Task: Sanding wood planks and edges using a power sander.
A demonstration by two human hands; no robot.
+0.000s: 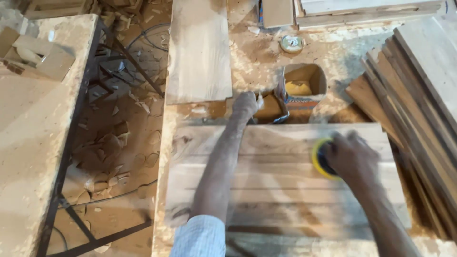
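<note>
Looking down from head height onto a dusty workbench coated in sawdust. Slatted wooden panel lying flat across the near part of the bench, slats running left to right, pale streaks across the grain. Right hand pressed on top of a round sander with a yellow rim, fingers curled down and closed over the tool's body, tool resting on the panel's upper right area. Left hand stretched forward past the panel's far edge, fingers bent and gripping a folded sheet of sandpaper just beyond that edge; white scrap visible beside the knuckles. Striped sleeve cuff at the bottom of the frame on the left forearm. Open cardboard box standing just behind the sandpaper, yellowish contents inside, exact kind not discernible. Loose flat board lying to the far left of the bench top, touching nothing held. Small round tin farther back, well apart from both hands. Stack of planks leaning at the right edge, near the right hand but not touching it. Metal frame and wood offcuts on the floor at left.
</note>
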